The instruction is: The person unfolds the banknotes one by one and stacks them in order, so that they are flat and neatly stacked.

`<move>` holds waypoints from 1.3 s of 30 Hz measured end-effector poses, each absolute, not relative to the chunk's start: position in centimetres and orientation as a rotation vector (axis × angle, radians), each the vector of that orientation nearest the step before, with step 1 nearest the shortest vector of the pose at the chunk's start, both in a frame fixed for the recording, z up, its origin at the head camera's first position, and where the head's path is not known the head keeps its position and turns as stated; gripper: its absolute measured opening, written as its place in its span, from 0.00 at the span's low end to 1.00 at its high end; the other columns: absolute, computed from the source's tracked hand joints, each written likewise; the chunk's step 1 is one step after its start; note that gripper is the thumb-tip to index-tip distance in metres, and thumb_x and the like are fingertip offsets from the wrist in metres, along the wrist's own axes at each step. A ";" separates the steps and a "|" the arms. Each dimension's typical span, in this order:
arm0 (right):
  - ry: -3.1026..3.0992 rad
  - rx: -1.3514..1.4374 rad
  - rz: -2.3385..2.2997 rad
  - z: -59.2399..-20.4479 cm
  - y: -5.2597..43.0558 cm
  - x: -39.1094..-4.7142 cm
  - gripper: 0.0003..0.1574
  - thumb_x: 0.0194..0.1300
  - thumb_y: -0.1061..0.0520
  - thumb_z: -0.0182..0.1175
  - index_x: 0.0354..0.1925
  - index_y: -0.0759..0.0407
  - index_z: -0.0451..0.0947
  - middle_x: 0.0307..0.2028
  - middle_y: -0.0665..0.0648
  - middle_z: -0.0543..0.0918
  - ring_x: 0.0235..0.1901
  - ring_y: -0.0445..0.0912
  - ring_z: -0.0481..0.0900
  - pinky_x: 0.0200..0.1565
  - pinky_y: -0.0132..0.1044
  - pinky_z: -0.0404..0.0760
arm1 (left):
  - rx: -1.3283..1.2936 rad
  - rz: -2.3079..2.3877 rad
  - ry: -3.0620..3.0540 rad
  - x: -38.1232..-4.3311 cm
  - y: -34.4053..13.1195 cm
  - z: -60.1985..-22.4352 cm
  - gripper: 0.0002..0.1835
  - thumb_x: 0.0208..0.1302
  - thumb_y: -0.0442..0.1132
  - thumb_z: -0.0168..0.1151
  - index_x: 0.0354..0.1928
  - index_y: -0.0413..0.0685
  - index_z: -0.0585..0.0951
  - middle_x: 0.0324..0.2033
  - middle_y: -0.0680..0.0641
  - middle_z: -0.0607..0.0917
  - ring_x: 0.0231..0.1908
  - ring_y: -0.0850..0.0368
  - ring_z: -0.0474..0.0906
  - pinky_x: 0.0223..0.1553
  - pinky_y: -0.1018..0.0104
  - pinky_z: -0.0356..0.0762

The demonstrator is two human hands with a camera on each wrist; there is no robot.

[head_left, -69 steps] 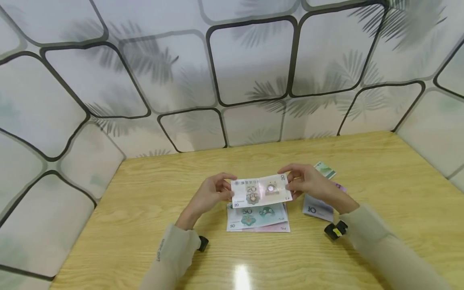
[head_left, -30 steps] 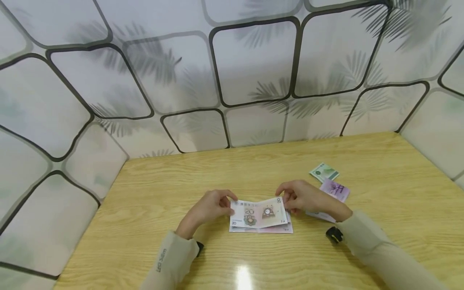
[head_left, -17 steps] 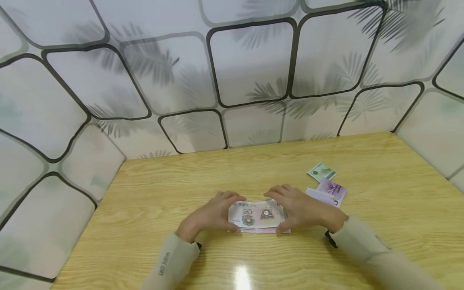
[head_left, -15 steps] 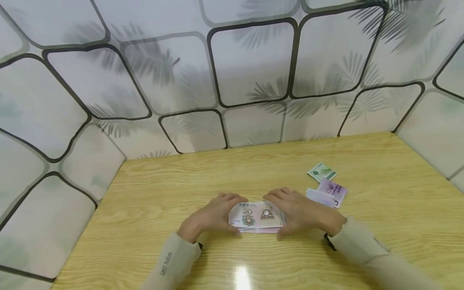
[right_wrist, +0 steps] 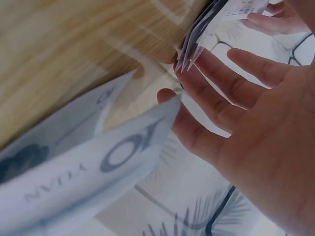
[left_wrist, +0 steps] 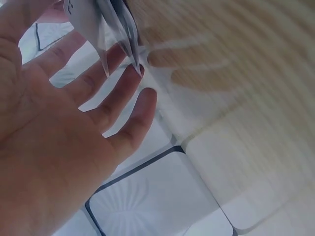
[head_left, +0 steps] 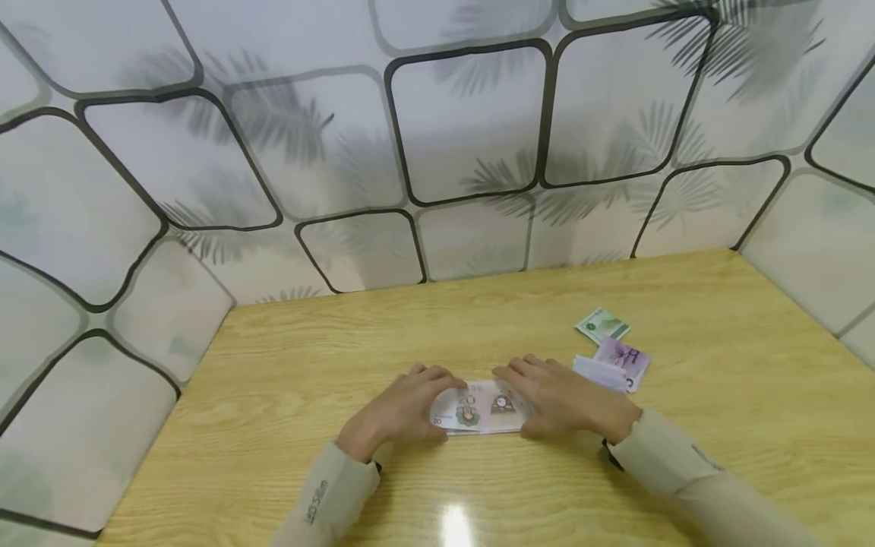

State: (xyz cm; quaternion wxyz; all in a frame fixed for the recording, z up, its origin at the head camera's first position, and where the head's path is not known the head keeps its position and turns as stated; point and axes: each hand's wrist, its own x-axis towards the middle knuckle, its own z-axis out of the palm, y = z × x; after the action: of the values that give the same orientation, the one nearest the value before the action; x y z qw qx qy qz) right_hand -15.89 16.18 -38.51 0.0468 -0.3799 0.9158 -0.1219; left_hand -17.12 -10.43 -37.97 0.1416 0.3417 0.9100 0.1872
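A small stack of play banknotes (head_left: 484,406) lies on the table in the head view, a 20 note on top. At its left end my left hand (head_left: 403,406) holds it, fingertips at the far edge and thumb at the near edge. The right hand (head_left: 560,399) holds the other end in the same way. In the left wrist view, the note ends (left_wrist: 115,34) touch the fingers of the left hand (left_wrist: 74,113). Layered note ends (right_wrist: 199,42) lie against fingers of the right hand (right_wrist: 251,108) in the right wrist view.
Right of the right hand lie a green banknote (head_left: 601,326), a purple banknote (head_left: 625,361) and a folded 10 note (head_left: 600,372). That 10 note (right_wrist: 128,152) looms close to the right hand in its wrist view. A patterned wall covering (head_left: 472,235) rises behind the wooden table (head_left: 273,365).
The 20 note was lowered by both hands onto the 50 and pink notes. Both hands then shifted from pinching its ends to holding the stack's ends, and the notes below now show less.
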 end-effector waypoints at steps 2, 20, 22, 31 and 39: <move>2.795 -1.141 -0.382 -38.4 16.1 -16.5 0.49 0.53 0.53 0.76 0.67 0.70 0.67 0.59 0.68 0.76 0.57 0.63 0.74 0.57 0.61 0.77 | 0.980 0.549 2.635 -17.6 -10.4 -37.9 0.37 0.51 0.33 0.80 0.66 0.47 0.77 0.64 0.44 0.75 0.62 0.43 0.68 0.65 0.34 0.65; 2.848 -0.838 -0.946 -35.1 22.5 -19.2 0.25 0.65 0.63 0.68 0.57 0.75 0.75 0.49 0.69 0.81 0.43 0.56 0.81 0.44 0.51 0.83 | 0.890 1.017 2.643 -20.6 -8.1 -36.3 0.25 0.68 0.34 0.67 0.65 0.38 0.76 0.61 0.38 0.78 0.60 0.41 0.74 0.61 0.45 0.74; 2.873 -0.792 -0.977 -35.0 23.4 -19.2 0.23 0.65 0.63 0.68 0.54 0.75 0.77 0.45 0.66 0.83 0.40 0.53 0.82 0.42 0.48 0.83 | 0.873 1.106 2.617 -20.7 -7.6 -36.2 0.22 0.70 0.33 0.65 0.64 0.36 0.77 0.57 0.37 0.80 0.56 0.42 0.77 0.57 0.48 0.77; 2.961 -0.567 -1.016 -35.0 26.0 -19.0 0.16 0.63 0.62 0.70 0.45 0.73 0.80 0.34 0.57 0.85 0.34 0.50 0.82 0.35 0.42 0.81 | 0.848 1.268 2.506 -20.9 -5.1 -36.3 0.17 0.73 0.35 0.61 0.59 0.35 0.79 0.46 0.42 0.85 0.46 0.48 0.82 0.46 0.60 0.82; 2.907 -0.414 -1.065 -35.1 27.4 -18.3 0.18 0.65 0.62 0.67 0.46 0.76 0.78 0.35 0.62 0.83 0.30 0.48 0.82 0.30 0.39 0.82 | 0.822 1.309 2.421 -20.9 -3.1 -37.2 0.15 0.73 0.34 0.61 0.57 0.34 0.80 0.44 0.41 0.85 0.42 0.51 0.82 0.42 0.66 0.82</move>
State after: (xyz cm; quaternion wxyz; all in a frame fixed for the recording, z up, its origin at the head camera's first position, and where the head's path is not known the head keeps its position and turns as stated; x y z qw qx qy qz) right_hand -18.33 27.39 -35.13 0.0093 -0.1324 0.9307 -0.3409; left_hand -20.91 -3.11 -37.23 0.1345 0.2836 0.8352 0.4515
